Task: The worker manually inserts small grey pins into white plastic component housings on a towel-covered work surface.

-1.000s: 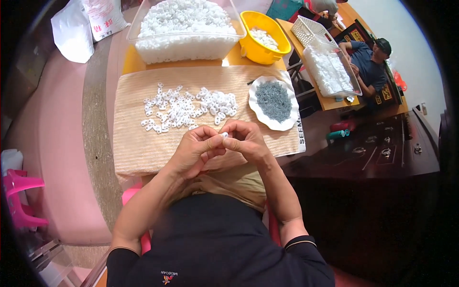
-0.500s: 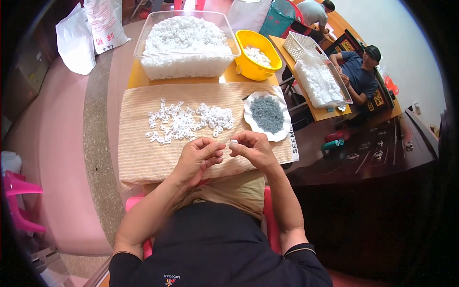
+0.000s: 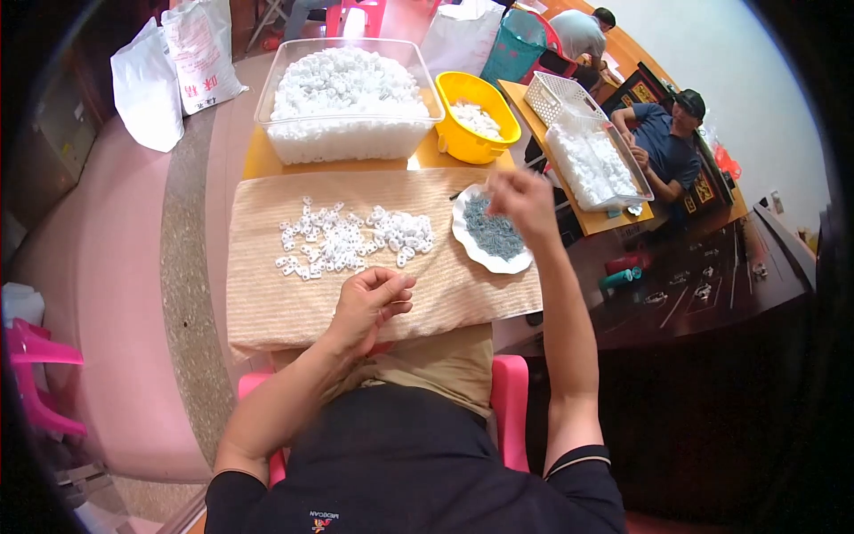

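My left hand (image 3: 372, 304) is above the near part of a beige striped cloth (image 3: 294, 325), thumb and fingertips pressed together. Whatever may be between them is too small to make out. My right hand (image 3: 527, 203), smeared by motion, is raised over the far right rim of a scalloped white plate (image 3: 511, 265), its fingers curled and their contents unclear. Many thin grey metal pieces (image 3: 495, 233), like small screws or pins, fill the plate. Beyond my left hand lie loose small white plastic parts (image 3: 342, 245) with holes in them.
A clear bin (image 3: 347, 141) heaped with white parts stands at the table's far side, beside a yellow basin (image 3: 463, 147) holding more. On the right, a person (image 3: 663, 138) sits at another table with a white-filled bin (image 3: 614, 191). White sacks (image 3: 147, 98) stand far left.
My right hand has moved up and right from beside my left hand to over the plate. The white part seen earlier in its fingers no longer shows. My left hand has barely moved.
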### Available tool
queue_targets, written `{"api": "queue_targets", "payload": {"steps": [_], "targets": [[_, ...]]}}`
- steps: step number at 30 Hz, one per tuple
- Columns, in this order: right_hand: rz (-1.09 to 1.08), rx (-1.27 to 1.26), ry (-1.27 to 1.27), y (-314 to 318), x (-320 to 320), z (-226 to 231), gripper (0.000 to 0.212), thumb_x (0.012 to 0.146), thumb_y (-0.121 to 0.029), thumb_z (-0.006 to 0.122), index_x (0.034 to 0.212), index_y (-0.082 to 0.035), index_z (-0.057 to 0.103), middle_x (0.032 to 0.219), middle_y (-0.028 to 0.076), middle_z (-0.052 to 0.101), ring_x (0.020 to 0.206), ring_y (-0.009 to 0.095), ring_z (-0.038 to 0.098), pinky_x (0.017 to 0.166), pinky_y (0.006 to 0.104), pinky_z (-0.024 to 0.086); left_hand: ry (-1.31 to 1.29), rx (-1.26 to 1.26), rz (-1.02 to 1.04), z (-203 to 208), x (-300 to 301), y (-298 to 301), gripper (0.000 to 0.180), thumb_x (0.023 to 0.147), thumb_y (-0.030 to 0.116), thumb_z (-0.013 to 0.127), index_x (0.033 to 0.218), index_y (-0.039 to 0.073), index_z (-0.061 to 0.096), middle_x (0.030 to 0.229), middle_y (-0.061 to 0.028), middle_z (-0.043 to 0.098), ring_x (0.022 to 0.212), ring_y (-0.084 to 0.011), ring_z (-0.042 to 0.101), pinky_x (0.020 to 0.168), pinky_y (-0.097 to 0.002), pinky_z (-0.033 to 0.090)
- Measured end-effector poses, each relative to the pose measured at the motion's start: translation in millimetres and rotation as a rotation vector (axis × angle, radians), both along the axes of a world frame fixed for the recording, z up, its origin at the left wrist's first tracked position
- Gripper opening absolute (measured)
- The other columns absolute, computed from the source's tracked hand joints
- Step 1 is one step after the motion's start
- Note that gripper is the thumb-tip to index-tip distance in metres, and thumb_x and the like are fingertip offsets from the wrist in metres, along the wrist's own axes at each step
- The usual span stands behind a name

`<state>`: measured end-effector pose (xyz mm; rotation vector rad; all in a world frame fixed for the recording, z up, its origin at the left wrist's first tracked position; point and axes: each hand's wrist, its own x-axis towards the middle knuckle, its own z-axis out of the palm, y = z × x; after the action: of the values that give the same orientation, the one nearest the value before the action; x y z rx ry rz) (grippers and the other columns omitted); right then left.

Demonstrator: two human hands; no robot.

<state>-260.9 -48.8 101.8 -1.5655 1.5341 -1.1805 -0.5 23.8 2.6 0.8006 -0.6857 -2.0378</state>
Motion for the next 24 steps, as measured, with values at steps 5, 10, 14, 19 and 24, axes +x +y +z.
{"api": "queue_targets", "payload": {"steps": [5, 10, 14, 19, 24], "targets": [[-0.094, -0.089, -0.108, -54, -23, 20, 0.054, 0.088, -0.012, 0.066, 0.136, -0.002, 0.046, 0.079, 0.008, 0.064, 0.052, 0.008, 0.06, 0.052, 0.0236, 0.056, 0.021, 0.015, 0.002, -2, -1, 2, 0.011, 0.091, 0.015, 0.064, 0.091, 0.004, 0.062, 0.093, -0.0057, 0.066, 0.078, -0.0099, 0.063, 0.072, -0.0248, 0.057], [-0.139, -0.016, 0.019, -44, -30, -2, 0.055, 0.086, -0.011, 0.068, 0.136, 0.0, 0.046, 0.081, 0.008, 0.067, 0.051, 0.007, 0.059, 0.049, 0.0222, 0.055, 0.041, -0.027, -0.01, 1, 0, 2, 0.012, 0.091, 0.015, 0.064, 0.092, 0.004, 0.062, 0.093, -0.0067, 0.066, 0.077, -0.0104, 0.063, 0.072, -0.0247, 0.056], [-0.055, 0.082, -0.059, -23, -40, -36, 0.027, 0.086, -0.012, 0.069, 0.107, 0.004, 0.064, 0.076, 0.005, 0.067, 0.051, 0.007, 0.057, 0.048, 0.0206, 0.05, 0.055, -0.028, -0.015, -1, 0, -1, 0.013, 0.091, 0.015, 0.065, 0.092, 0.003, 0.062, 0.092, -0.0066, 0.066, 0.076, -0.0104, 0.063, 0.072, -0.0243, 0.055], [-0.008, 0.105, 0.156, 17, -47, -61, 0.015, 0.083, -0.008, 0.069, 0.091, 0.004, 0.069, 0.065, 0.0, 0.062, 0.05, 0.005, 0.052, 0.045, 0.0211, 0.042, 0.033, -0.025, -0.012, 2, -1, 0, 0.013, 0.089, 0.015, 0.067, 0.09, 0.003, 0.063, 0.093, -0.0069, 0.067, 0.078, -0.0104, 0.061, 0.072, -0.0257, 0.054], [0.068, 0.013, 0.605, 43, -49, -79, 0.018, 0.081, -0.015, 0.067, 0.095, -0.004, 0.07, 0.09, 0.014, 0.067, 0.082, 0.03, 0.065, 0.074, 0.0371, 0.05, -0.008, -0.033, -0.012, -2, -5, 4, 0.014, 0.091, 0.016, 0.065, 0.093, 0.003, 0.062, 0.091, -0.0053, 0.066, 0.076, -0.0103, 0.062, 0.071, -0.0241, 0.055]]}}
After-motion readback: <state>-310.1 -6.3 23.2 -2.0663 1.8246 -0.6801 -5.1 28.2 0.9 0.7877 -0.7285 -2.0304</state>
